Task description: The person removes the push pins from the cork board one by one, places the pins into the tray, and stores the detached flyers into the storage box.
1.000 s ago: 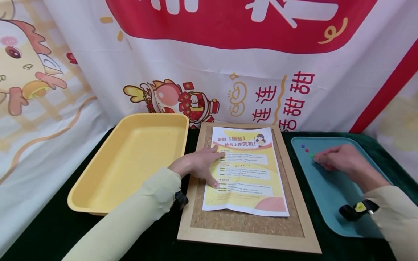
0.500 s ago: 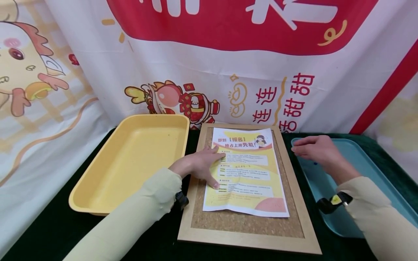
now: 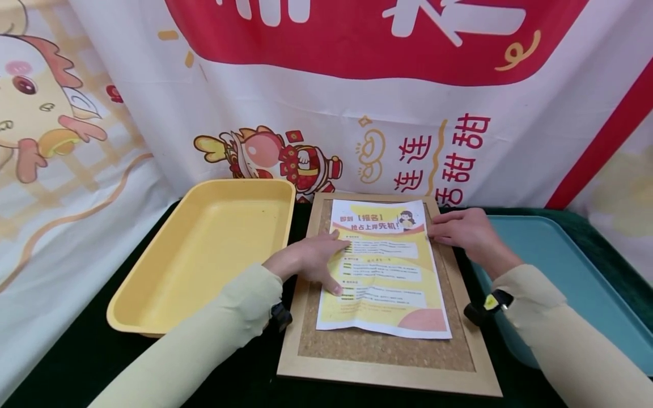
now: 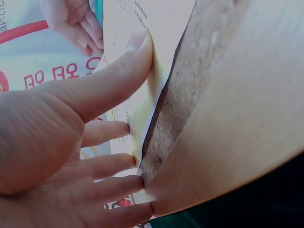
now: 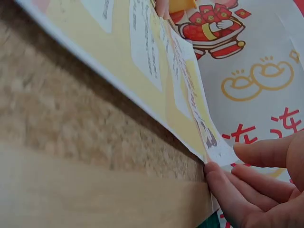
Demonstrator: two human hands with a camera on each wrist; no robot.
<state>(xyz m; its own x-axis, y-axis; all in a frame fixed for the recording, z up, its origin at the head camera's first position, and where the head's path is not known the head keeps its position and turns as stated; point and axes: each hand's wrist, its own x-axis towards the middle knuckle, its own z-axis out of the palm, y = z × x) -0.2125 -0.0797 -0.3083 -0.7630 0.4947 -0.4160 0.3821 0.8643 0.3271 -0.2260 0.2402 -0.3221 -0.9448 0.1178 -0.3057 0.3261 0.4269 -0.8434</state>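
A printed yellow and white sheet of paper (image 3: pixel 388 272) lies on a wood-framed corkboard (image 3: pixel 388 351). My left hand (image 3: pixel 316 258) rests spread on the sheet's left edge; in the left wrist view its thumb presses the paper, with the fingers reaching over the board's frame. At the sheet's upper right edge is my right hand (image 3: pixel 471 235). The right wrist view has its thumb and index fingertips on either side of the paper's corner (image 5: pixel 221 154), pinching it. Anything small between those fingertips is hidden. A shadow shows under the paper's right edge.
A deep yellow tray (image 3: pixel 204 255) stands left of the board. To the right lies a shallow blue tray (image 3: pixel 541 249), partly covered by my right arm. Dark green cloth (image 3: pixel 240 362) covers the table, and a printed white banner (image 3: pixel 316 96) hangs behind.
My right hand has moved left from the blue tray, where small coloured pieces showed by its fingertips, to the paper's upper right edge. The left hand has stayed in place.
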